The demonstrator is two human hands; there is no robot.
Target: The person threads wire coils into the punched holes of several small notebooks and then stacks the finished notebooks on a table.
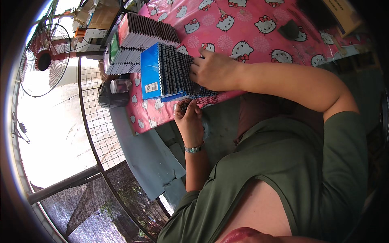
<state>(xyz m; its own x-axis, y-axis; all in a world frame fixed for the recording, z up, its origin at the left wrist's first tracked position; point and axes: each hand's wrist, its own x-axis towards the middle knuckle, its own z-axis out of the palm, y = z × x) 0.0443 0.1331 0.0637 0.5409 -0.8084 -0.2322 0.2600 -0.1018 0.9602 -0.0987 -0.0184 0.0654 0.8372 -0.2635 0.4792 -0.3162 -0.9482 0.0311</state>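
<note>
A stack of blue-covered spiral notebooks (150, 73) stands near the table's front edge, with its black coil bindings facing right. My right hand (216, 71) reaches across to that stack, its fingers bent and apart, the tips against the coils. Part of those fingertips is hidden behind the hand. Below the stack, at the table edge, my left hand (189, 115) is closed around a small dark coiled bunch (184, 106), which looks like black binding coil. The lowest notebooks sit slightly askew between my two hands.
Behind stand more spiral notebook stacks, one red-covered (142, 30) and one green-covered (125, 56). A lidded jar (119, 86) and a black bag (108, 98) are at the left. A pink patterned cloth (251, 38) covers the table. A fan (44, 60) stands far left.
</note>
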